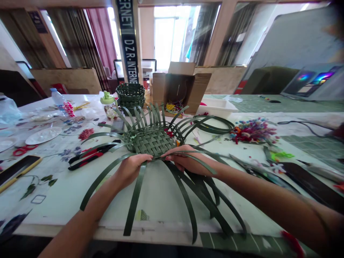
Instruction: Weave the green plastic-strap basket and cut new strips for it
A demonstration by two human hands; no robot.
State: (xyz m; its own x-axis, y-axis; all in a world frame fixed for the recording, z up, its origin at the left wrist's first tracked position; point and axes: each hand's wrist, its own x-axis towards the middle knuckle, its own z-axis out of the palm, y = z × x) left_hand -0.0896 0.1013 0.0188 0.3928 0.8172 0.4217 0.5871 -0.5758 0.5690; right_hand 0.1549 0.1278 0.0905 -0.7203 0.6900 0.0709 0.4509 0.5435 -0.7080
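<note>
A half-woven basket of dark green flat strips lies on the table, its loose strip ends fanning out on all sides. At its near edge, my left hand pinches the woven rim with thumb and fingers. Just to the right, the fingers of my right hand are closed on a green strip at the same edge; part of that strip trails back over the wrist. Several long strips hang toward me beneath both hands. Small red and orange bits show on the basket's right side.
Red-handled pliers lie left of the basket, beyond them red scissors and a phone. Behind stand finished green baskets and an open cardboard box. To the right are a strip coil, colourful fuzzy stems and several tools.
</note>
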